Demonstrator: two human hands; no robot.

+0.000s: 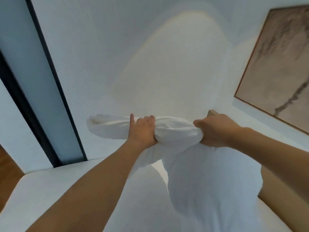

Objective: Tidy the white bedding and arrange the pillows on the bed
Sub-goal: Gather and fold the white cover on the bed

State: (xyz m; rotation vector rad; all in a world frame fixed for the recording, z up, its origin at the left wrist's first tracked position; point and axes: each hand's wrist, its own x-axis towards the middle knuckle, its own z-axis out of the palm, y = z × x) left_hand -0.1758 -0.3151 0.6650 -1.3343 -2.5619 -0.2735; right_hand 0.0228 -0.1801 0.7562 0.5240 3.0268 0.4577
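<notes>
Both hands clutch the bunched top edge of a white pillow (209, 178), held up so it hangs in front of the person. The left hand (142, 131) wraps its fingers around the gathered cloth, forefinger sticking up; the right hand (215, 129) clenches the cloth just beside it. Below lies the white bed (50, 190). Behind rises a white wall (100, 47), with a dark vertical frame (50, 84) at left and a framed picture (280, 67) at right. Wood floor (6, 173) shows at far left.

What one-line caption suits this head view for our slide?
Both hands, left hand and right hand, grip the bunched end of a white pillow held above the bed.
</notes>
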